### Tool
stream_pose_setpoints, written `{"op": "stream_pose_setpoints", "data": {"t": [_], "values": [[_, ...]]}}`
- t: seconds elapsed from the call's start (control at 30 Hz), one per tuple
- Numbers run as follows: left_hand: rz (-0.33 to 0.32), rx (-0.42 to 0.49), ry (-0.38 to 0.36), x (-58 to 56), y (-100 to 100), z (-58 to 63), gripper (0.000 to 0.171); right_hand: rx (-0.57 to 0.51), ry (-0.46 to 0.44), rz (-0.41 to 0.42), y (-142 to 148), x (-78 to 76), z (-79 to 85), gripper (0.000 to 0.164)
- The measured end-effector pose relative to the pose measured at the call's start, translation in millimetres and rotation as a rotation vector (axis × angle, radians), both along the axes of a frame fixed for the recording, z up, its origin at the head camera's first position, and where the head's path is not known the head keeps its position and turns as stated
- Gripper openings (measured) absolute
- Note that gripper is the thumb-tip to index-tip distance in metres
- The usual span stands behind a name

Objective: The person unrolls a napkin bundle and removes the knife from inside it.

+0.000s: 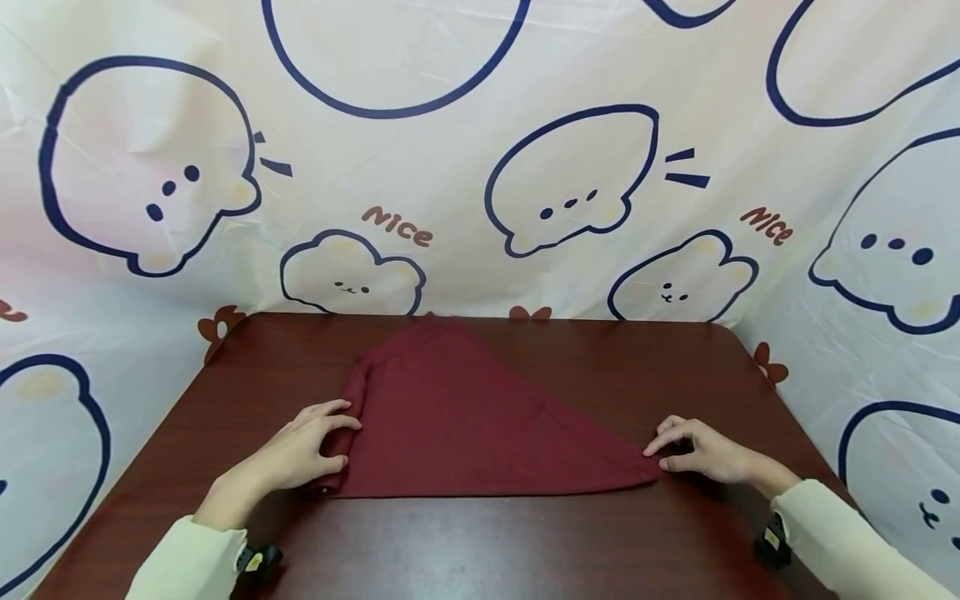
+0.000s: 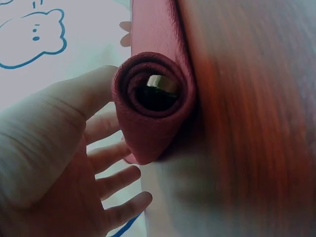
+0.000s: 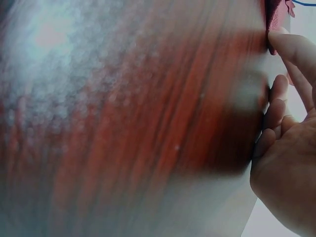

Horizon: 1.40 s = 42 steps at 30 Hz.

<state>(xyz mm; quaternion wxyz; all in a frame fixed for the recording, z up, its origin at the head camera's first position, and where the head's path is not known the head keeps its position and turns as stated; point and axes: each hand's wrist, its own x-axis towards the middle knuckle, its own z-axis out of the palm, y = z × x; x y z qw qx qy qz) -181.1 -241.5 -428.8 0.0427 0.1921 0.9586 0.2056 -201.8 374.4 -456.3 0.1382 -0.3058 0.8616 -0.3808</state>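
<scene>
A dark red cloth (image 1: 480, 417) lies on the table in a roughly triangular shape, its left edge wound into a roll (image 2: 153, 133). Inside the end of the roll sits a dark, shiny object (image 2: 160, 91) with a pale band; its kind cannot be told, as the cloth hides most of it. My left hand (image 1: 303, 446) rests along the roll, thumb against its near end and the other fingers spread, fairly straight, along its outer side. At the cloth's right corner, the thumb and index finger of my right hand (image 1: 705, 450) pinch the tip, while the other fingers bend loosely.
The brown wooden table (image 1: 465, 542) has rounded far corners. A pale backdrop (image 1: 450, 175) with cartoon outlines hangs right behind its far edge and along both sides. Dark straps with small devices are on both wrists, below the light sleeves (image 1: 847, 533).
</scene>
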Motion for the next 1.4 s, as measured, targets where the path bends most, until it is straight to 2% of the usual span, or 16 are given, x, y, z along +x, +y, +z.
{"op": "stream_pose_setpoints", "data": {"t": [0.33,0.5,0.7,0.83,0.97,1.1,1.23,1.4], "values": [[0.032,-0.020,-0.044,-0.9,-15,3.8,0.046,-0.001,-0.023,-0.010,0,-1.7,0.9,0.018],[0.024,0.011,-0.081,-3.6,-20,2.5,0.047,0.006,-0.005,0.001,-1,-3.8,-0.2,0.017],[0.013,0.030,-0.085,-5.0,-20,3.7,0.046,0.019,0.008,0.007,0,-6.0,0.2,0.018],[0.021,-0.008,-0.079,-4.0,-16,5.8,0.049,0.022,0.007,0.005,0,-5.2,0.3,0.018],[0.030,-0.022,-0.042,-3.3,-9,8.6,0.052,0.031,0.004,-0.002,-1,-3.9,1.9,0.018],[0.006,-0.025,-0.006,-3.4,1,9.3,0.053,0.035,0.009,-0.008,-1,-3.8,5.2,0.018],[-0.023,-0.060,-0.003,-2.7,9,6.1,0.054,0.030,0.011,-0.012,-1,-3.6,6.4,0.018],[-0.015,-0.094,-0.005,-1.1,8,-1.4,0.056,0.026,-0.009,-0.007,0,-3.8,2.4,0.018]]}}
